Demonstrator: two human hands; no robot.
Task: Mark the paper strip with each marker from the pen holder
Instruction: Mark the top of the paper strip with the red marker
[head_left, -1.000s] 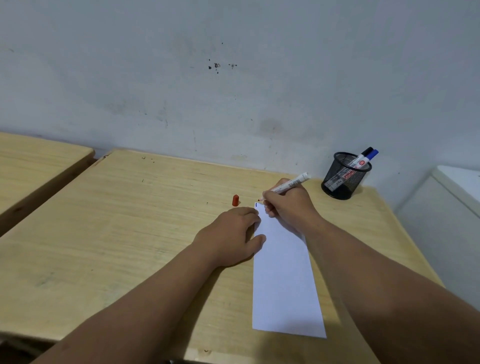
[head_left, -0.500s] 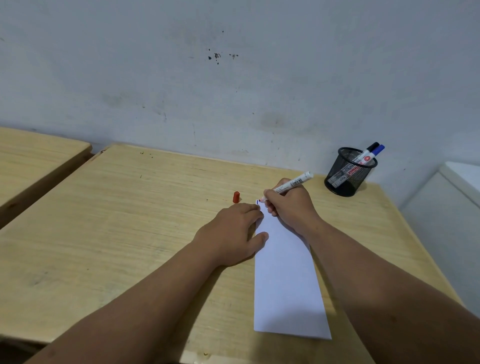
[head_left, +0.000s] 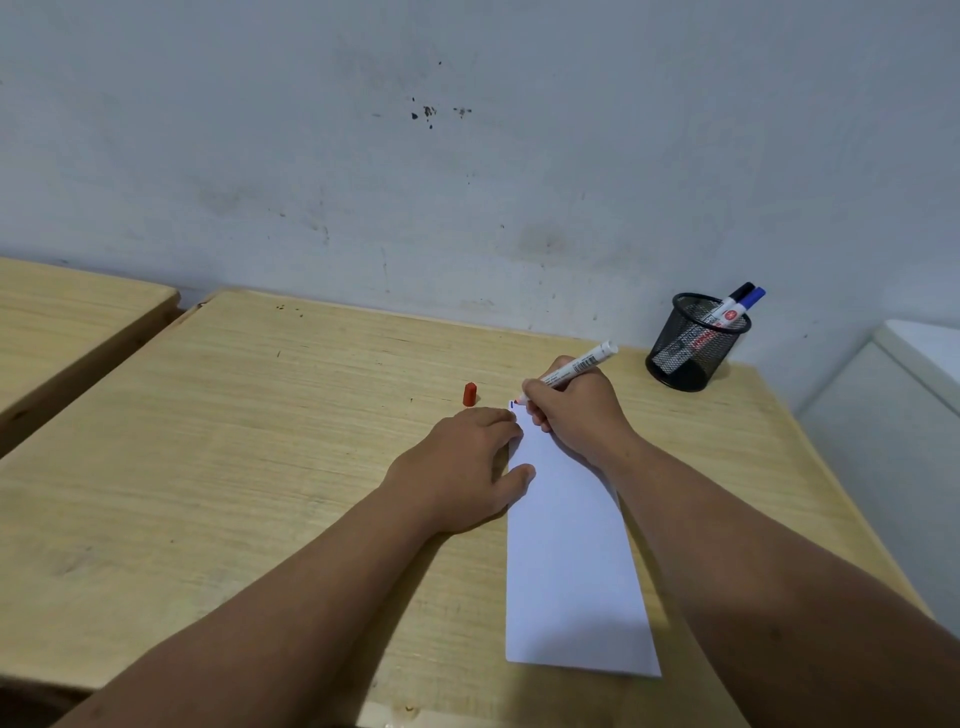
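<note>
A white paper strip (head_left: 571, 561) lies lengthwise on the wooden desk (head_left: 260, 441). My left hand (head_left: 462, 467) lies flat on the strip's left edge, fingers spread, holding it down. My right hand (head_left: 576, 410) grips an uncapped white marker (head_left: 576, 368), with its red tip touching the strip's far left corner next to a small blue mark. The marker's red cap (head_left: 469, 394) stands on the desk just beyond my left hand. A black mesh pen holder (head_left: 691, 343) at the far right holds two markers (head_left: 735, 306), one black-capped and one blue-capped.
A grey wall runs just behind the desk. A second wooden desk (head_left: 67, 322) stands to the left across a narrow gap. A white cabinet or appliance (head_left: 904, 415) sits close to the desk's right edge.
The view has shifted slightly. My right hand has kept the marker tip at the strip's far corner, where a mark now shows. My left hand has stayed on the paper.
</note>
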